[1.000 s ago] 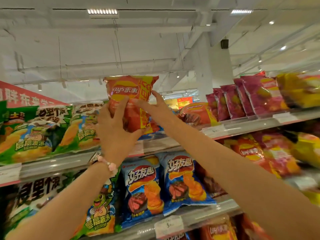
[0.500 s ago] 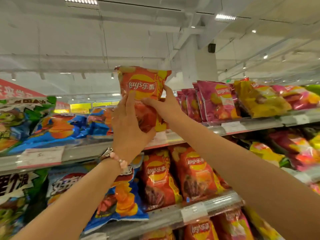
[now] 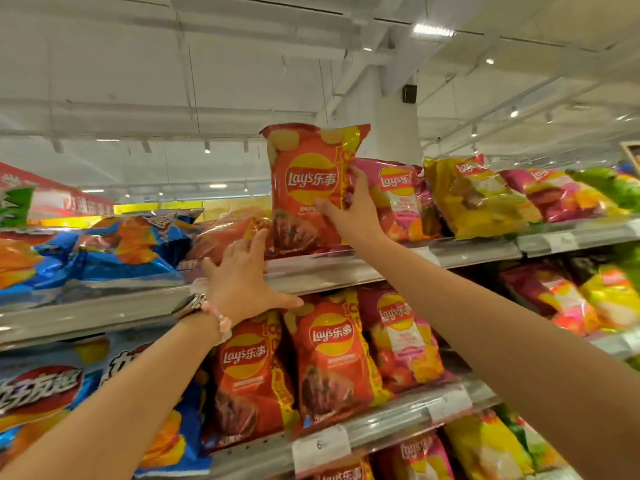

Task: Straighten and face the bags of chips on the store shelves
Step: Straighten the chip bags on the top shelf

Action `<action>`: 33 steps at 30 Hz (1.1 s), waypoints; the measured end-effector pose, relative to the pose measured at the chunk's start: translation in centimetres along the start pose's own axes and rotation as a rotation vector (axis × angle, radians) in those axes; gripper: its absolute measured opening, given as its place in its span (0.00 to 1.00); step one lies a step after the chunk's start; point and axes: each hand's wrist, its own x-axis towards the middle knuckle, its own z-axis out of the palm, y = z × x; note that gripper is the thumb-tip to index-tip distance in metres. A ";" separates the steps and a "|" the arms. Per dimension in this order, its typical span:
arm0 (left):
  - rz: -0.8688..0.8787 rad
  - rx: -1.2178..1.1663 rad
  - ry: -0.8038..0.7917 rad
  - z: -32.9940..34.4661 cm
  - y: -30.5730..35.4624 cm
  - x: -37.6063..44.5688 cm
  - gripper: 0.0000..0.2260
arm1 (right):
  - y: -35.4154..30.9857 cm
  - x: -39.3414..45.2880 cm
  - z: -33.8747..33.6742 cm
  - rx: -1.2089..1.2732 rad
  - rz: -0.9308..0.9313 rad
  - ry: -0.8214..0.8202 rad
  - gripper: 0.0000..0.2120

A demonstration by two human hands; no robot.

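Red Lay's bag stood upright on the top shelf, logo facing outward, its base at the shelf's front lip. Right hand gripped the bag's right edge, thumb across the front, fingers curled behind. Left hand was spread, fingers straight, reaching toward a second red bag lying tilted just left of the upright one; contact with it could not be confirmed. Pink Lay's bag leaned immediately right of the held bag, yellow bag beyond it. Blue bags lay slumped further left. Lower shelf carried upright red, pink and yellow bags.
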 end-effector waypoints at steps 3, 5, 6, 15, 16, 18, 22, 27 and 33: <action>0.024 0.081 -0.009 0.3 -0.2 0.1 0.53 | 1.6 0.9 -0.1 -0.130 0.048 -0.082 0.37; 0.032 0.126 -0.011 0.3 -0.3 0.1 0.52 | 2.4 1.3 0.0 -0.147 0.098 -0.114 0.37; 0.032 0.130 -0.010 0.4 -0.2 0.2 0.52 | 2.7 1.5 0.1 -0.151 0.105 -0.125 0.37; 0.201 -0.067 0.002 0.2 1.8 2.2 0.58 | 4.2 3.1 0.2 -0.233 0.068 -0.170 0.34; 0.222 -0.116 0.023 0.2 2.4 2.4 0.57 | 4.3 3.3 0.1 -0.244 0.055 -0.192 0.33; 0.239 -0.204 0.054 0.5 3.4 2.8 0.54 | 4.3 3.8 0.0 -0.277 0.023 -0.231 0.30; 0.056 -0.366 0.131 1.1 4.6 4.0 0.57 | 4.3 4.3 0.4 -0.216 0.003 -0.322 0.26; -0.106 -0.385 0.105 0.9 4.3 5.3 0.54 | 5.2 4.5 -0.1 -0.033 0.143 -0.513 0.31; -0.140 -0.389 0.081 0.6 4.5 5.0 0.54 | 6.1 3.2 -1.5 -0.222 -0.002 -0.545 0.46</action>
